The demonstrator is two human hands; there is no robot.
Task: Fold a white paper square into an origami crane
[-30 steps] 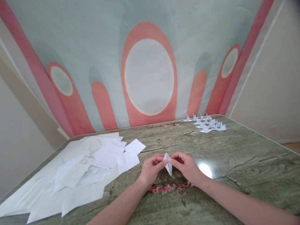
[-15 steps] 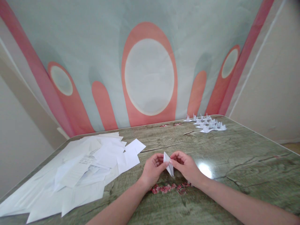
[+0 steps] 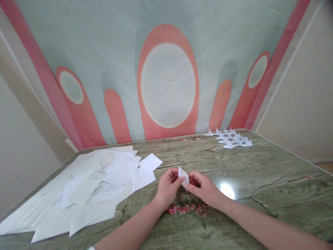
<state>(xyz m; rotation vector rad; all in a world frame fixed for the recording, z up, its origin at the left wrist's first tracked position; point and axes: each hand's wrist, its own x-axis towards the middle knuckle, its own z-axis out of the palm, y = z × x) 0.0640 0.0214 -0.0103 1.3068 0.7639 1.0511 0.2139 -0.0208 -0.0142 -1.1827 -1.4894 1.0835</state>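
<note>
Head view: left hand (image 3: 168,186) and right hand (image 3: 204,189), both pinched on folded paper (image 3: 183,174), well inside the far table edge (image 3: 166,139).

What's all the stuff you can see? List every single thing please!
Folded paper: one, white, held between the hands
Paper sheets: many, overlapping, white, left side
Paper figures: many, crowded, white, far right
Flower prints: several, pink, between forearms and at far edge
Table: one, greenish-brown, underneath
Glare: one, white, beside right forearm
Backdrop: one, blue-green and coral, behind
Walls: two, pale, both sides
Left hand: one, bare, centre
Right hand: one, bare, centre
</note>
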